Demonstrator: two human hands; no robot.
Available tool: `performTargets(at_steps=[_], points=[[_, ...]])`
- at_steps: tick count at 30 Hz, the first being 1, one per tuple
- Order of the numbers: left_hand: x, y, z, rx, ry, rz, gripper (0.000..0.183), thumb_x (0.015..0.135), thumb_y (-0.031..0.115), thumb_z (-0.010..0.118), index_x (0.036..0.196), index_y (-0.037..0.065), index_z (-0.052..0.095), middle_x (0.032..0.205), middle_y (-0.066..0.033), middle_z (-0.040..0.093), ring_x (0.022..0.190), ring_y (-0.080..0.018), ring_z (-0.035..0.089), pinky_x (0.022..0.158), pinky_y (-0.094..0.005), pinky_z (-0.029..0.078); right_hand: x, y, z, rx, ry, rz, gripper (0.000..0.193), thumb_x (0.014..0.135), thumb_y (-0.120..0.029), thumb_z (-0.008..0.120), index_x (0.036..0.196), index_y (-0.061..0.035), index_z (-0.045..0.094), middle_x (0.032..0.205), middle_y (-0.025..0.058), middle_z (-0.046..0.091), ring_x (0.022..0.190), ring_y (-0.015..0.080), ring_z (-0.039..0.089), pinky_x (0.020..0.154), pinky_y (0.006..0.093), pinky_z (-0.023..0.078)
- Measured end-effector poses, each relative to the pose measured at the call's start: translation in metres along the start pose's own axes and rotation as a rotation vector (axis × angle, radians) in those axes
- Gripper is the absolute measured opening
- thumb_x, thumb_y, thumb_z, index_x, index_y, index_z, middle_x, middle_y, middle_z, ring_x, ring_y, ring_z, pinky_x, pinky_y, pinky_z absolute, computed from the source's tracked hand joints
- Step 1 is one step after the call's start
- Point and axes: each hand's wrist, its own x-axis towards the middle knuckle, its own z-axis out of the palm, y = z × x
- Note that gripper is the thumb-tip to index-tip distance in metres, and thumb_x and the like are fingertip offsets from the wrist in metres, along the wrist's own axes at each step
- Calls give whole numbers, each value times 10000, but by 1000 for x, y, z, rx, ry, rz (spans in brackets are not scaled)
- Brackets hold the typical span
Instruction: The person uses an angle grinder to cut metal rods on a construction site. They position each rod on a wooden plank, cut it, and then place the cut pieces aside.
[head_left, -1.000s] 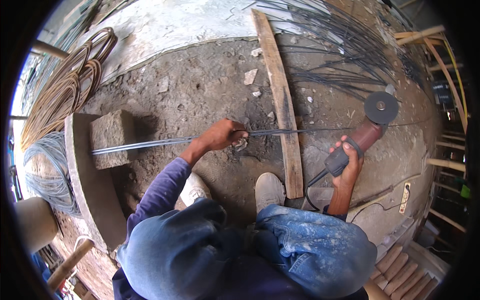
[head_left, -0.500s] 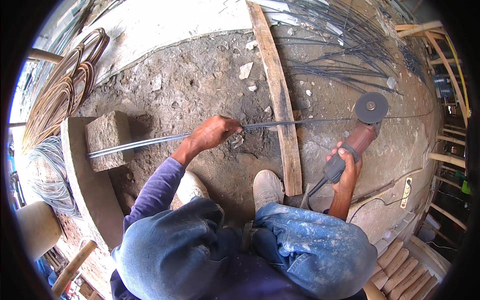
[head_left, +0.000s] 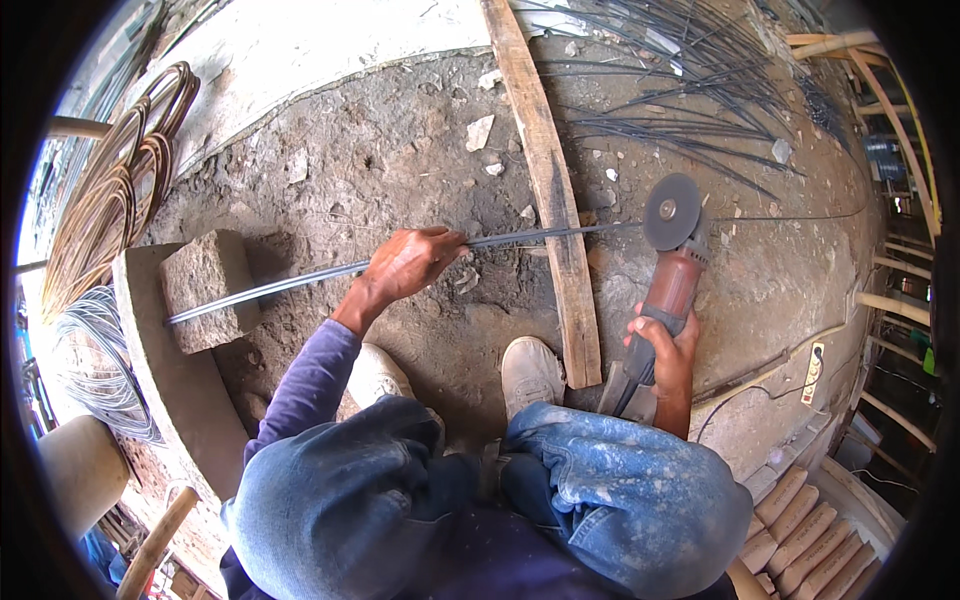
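My left hand (head_left: 413, 264) is closed around a bundle of thin metal rods (head_left: 275, 289). The rods run from a rough concrete block (head_left: 212, 285) on the left, across a wooden plank (head_left: 545, 160), toward the right. In my right hand (head_left: 668, 350) is an angle grinder (head_left: 674, 285) with a reddish body and a dark grip. Its round grey cutting disc (head_left: 671, 211) stands at the rods' right part, just right of the plank, and covers a stretch of them. Whether the disc touches the rods I cannot tell.
Loose dark rods (head_left: 690, 100) lie at the far right. Coiled brownish rods (head_left: 135, 170) and a grey wire coil (head_left: 100, 350) are at the left. A power strip (head_left: 813, 373) lies at right, above stacked sacks (head_left: 815, 530). My shoes (head_left: 533, 378) stand on the ground.
The grinder in my right hand has moved left, its disc now closer to the plank. My left hand stays on the rods. The whole view has shifted slightly.
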Motion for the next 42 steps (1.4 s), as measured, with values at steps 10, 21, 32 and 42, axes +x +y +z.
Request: performTargets(at_steps=[10,21,32,42], points=[[7,-3,-3,-89,-76,-23,233,1088,252,672,1139,38,750,1039,-164,774,916,-405,756,790,-493,611,-15,12,3,-68,-91,133,548,824,-32,794,1327,12,580,1068,123,691,801,188,711,652,351,621],[-4,-14,13,81,66,79,245,1089,298,668,1186,79,720,989,-136,751,755,-391,743,632,-482,600,-1,21,11,-157,-241,83,534,833,-37,784,1325,9,580,965,89,690,701,168,686,618,348,575],[13,-22,3,129,83,22,209,1076,260,695,1215,114,752,976,-96,764,741,-341,758,632,-455,612,26,-8,14,18,-235,25,566,820,-41,778,1349,3,583,1067,106,699,770,161,691,715,346,599],[11,-28,10,232,103,71,207,1077,246,683,1248,143,738,968,-70,743,685,-316,731,578,-444,590,37,23,22,-167,-176,75,504,820,-59,820,1281,-2,627,902,63,710,732,158,697,673,349,576]])
